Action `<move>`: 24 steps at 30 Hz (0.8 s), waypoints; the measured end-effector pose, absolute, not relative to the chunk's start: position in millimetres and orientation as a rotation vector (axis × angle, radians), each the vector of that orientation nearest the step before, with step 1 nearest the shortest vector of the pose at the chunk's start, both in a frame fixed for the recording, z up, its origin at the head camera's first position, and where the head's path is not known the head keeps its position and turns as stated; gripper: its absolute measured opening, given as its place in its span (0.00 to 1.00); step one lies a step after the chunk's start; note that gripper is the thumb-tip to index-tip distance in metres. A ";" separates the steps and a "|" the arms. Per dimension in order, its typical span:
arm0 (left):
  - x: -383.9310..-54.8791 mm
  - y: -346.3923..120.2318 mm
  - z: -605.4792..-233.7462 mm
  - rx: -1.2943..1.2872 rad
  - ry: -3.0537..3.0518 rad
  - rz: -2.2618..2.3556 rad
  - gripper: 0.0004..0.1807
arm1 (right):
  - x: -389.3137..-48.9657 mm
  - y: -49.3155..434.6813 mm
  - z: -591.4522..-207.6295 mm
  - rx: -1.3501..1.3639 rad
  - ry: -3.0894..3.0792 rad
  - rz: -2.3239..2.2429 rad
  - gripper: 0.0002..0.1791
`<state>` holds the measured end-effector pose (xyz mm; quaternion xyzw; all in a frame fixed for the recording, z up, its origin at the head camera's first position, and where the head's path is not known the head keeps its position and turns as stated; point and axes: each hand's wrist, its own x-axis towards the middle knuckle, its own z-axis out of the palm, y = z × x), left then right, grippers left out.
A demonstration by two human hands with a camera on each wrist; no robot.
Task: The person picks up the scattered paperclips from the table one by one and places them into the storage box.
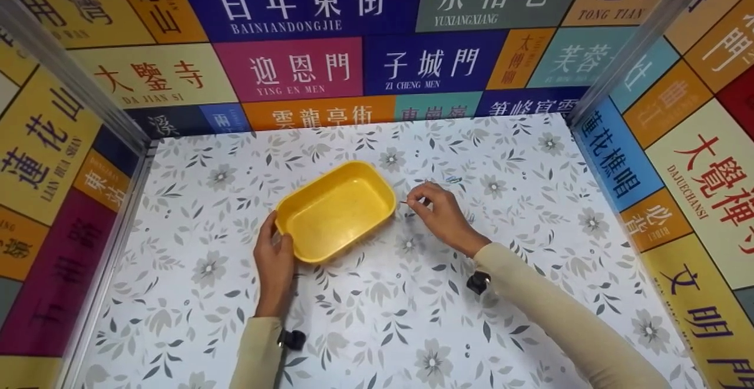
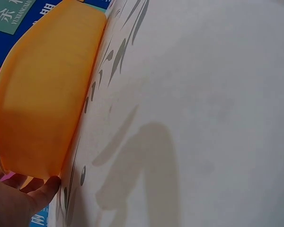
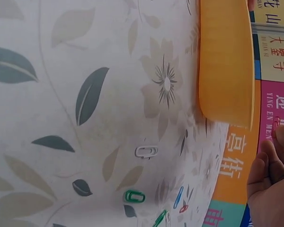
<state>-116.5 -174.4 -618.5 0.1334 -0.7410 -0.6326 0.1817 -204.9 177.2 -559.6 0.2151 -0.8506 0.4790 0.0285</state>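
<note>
A yellow plastic tub (image 1: 336,218) sits on the flower-patterned table, its inside bare in the head view. At its near left corner my left hand (image 1: 275,259) holds it, thumb and fingers set against the outer wall. In the left wrist view, fingertips (image 2: 51,185) touch the low edge of the tub (image 2: 47,94). My right hand (image 1: 439,215) is just right of the tub's right end, pinching a red paper clip (image 3: 276,125) between thumb and fingers. The clip is above the table, outside the rim.
Loose paper clips lie on the table under and beyond my right hand: a white one (image 3: 146,151), a green one (image 3: 134,196), a blue one (image 3: 178,197) and others. Panels printed with large characters (image 1: 294,71) wall the table at the back and both sides.
</note>
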 end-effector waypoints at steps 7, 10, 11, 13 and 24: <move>-117.3 -175.2 -620.0 0.383 -2.090 -1.791 0.33 | -206.5 167.4 -555.4 0.721 -2.653 1.451 0.03; -116.7 -175.8 -620.8 0.365 -2.089 -1.796 0.33 | -208.4 164.3 -552.1 0.756 -2.651 1.439 0.03; -116.4 -176.0 -621.1 0.355 -2.089 -1.797 0.32 | -209.0 163.4 -551.2 0.772 -2.647 1.438 0.04; -116.2 -176.4 -621.7 0.345 -2.090 -1.796 0.32 | -210.3 160.7 -549.5 0.801 -2.646 1.437 0.03; -116.0 -176.1 -621.7 0.361 -2.107 -1.786 0.32 | -213.9 139.2 -551.7 0.862 -2.668 1.420 0.04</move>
